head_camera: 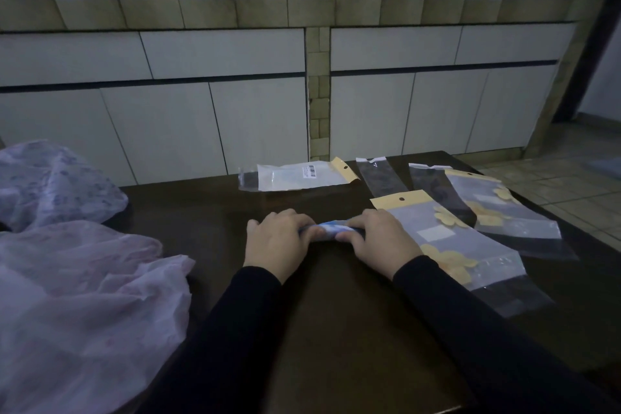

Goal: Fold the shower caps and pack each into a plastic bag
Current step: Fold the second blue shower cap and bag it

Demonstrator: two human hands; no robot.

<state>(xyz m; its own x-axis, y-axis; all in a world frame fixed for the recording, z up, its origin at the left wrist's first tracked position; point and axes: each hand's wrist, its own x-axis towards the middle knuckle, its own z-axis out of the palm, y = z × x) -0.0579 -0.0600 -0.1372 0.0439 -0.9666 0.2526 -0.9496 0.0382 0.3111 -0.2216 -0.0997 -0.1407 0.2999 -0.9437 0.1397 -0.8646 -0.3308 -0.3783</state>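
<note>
A blue and white shower cap (327,231) lies rolled into a narrow strip on the dark table (353,312). My left hand (276,240) grips its left end with curled fingers, and my right hand (376,240) grips its right end. Only the middle of the roll shows between them. Just right of my right hand lies a clear plastic bag (447,242) with a yellow header and yellow flowers printed on it. A second such bag (504,208) lies further right. A packed bag (302,175) with a barcode label rests at the table's far edge.
Loose pale shower caps (84,296) are heaped on the left, with another (50,181) behind them. Narrow clear sleeves (378,176) lie at the back right. A tiled counter wall (316,94) stands behind the table. Tiled floor (571,178) lies to the right.
</note>
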